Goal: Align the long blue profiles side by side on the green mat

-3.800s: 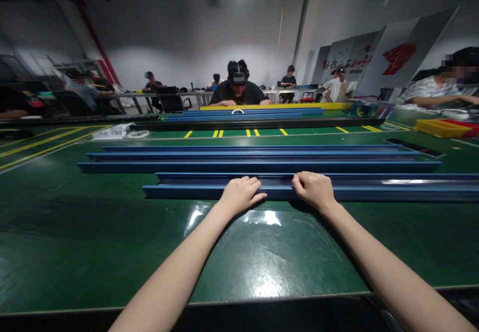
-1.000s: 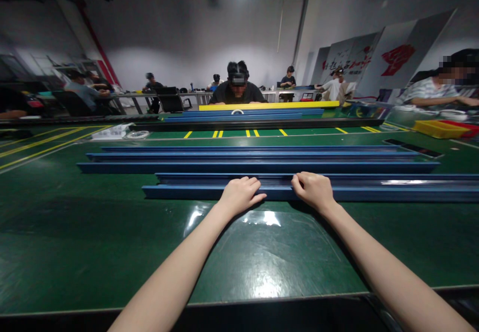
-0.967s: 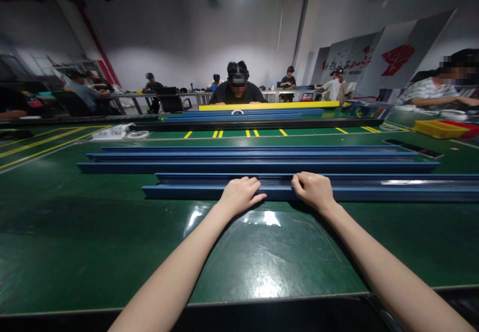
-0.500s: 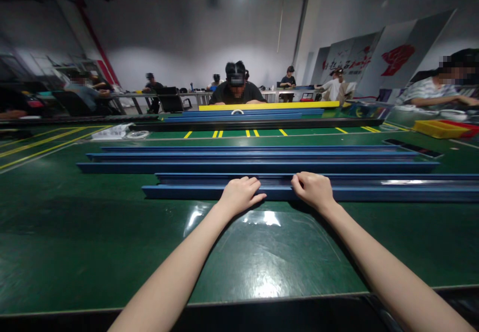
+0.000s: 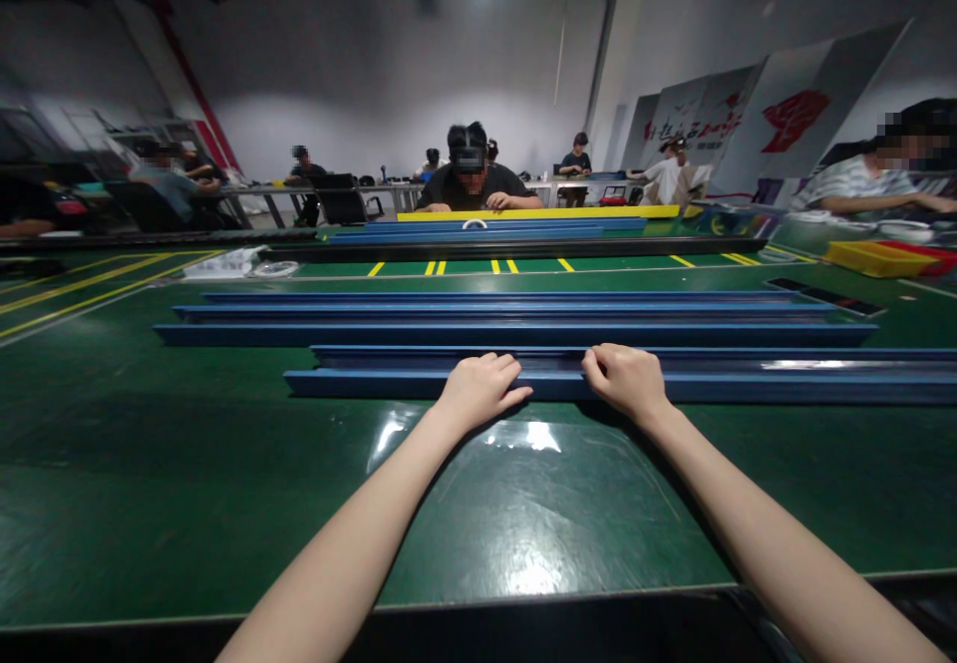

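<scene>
Near blue channel: one long, straight profile, blue, with two raised side walls and a trough between them. It lies flat, trough facing up, across the green tabletop. Left end visible; right end runs beyond the view. Surface glossy, with a bright reflection inside the right-hand stretch. The left hand and the right hand rest at it, set apart, fingers partly hidden; firmness of hold cannot be determined. Further blue profiles lie just beyond, roughly parallel to it.
</scene>
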Action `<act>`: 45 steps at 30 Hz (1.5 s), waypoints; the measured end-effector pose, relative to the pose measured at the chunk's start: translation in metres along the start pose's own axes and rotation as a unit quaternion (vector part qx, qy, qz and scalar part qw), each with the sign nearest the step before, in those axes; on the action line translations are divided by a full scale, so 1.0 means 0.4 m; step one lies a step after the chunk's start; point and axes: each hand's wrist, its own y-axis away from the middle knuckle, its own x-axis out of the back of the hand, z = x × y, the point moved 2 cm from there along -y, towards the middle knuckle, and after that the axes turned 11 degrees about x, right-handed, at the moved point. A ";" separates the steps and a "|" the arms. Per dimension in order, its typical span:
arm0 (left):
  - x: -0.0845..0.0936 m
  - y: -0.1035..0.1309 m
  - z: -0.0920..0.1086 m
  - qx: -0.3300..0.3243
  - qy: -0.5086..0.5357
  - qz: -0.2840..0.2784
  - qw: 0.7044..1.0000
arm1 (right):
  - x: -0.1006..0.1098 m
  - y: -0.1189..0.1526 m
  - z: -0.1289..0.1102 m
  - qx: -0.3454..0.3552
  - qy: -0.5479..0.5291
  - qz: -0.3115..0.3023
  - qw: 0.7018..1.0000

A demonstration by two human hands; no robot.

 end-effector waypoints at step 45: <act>0.002 -0.002 0.001 -0.001 -0.004 -0.001 1.000 | -0.001 -0.001 0.000 0.002 0.002 0.008 1.000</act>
